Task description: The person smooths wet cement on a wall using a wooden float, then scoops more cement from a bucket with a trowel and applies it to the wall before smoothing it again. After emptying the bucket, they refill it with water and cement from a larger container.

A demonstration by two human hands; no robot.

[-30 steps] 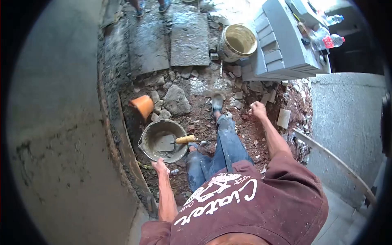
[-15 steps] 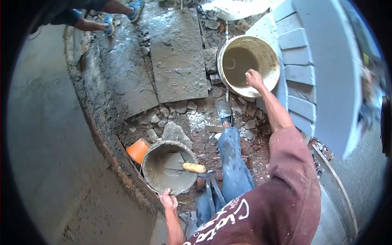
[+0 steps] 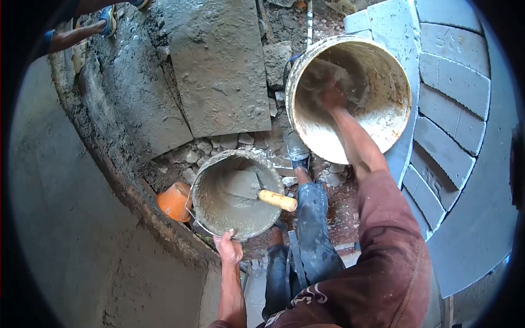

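Note:
My left hand (image 3: 228, 247) grips the near rim of a mortar-coated bucket (image 3: 205, 210). Inside that bucket lies a trowel (image 3: 243, 184) with its wooden handle (image 3: 278, 200) over the right rim. My right hand (image 3: 332, 97) is down inside a large whitish bucket (image 3: 383, 128), at the murky water. Blur and splashing hide its fingers, so what it holds, if anything, does not show.
An orange container (image 3: 175, 201) lies left of the mortar bucket. Wet cement-covered boards (image 3: 216, 71) are ahead. Grey blocks (image 3: 445, 112) line the right side. Rubble (image 3: 202, 147) surrounds my feet. Another person's leg (image 3: 76, 37) shows at the upper left.
My right hand has moved deeper into the large bucket, and the water is now stirred up. Both buckets appear larger and closer. My left hand stays at the mortar bucket's rim.

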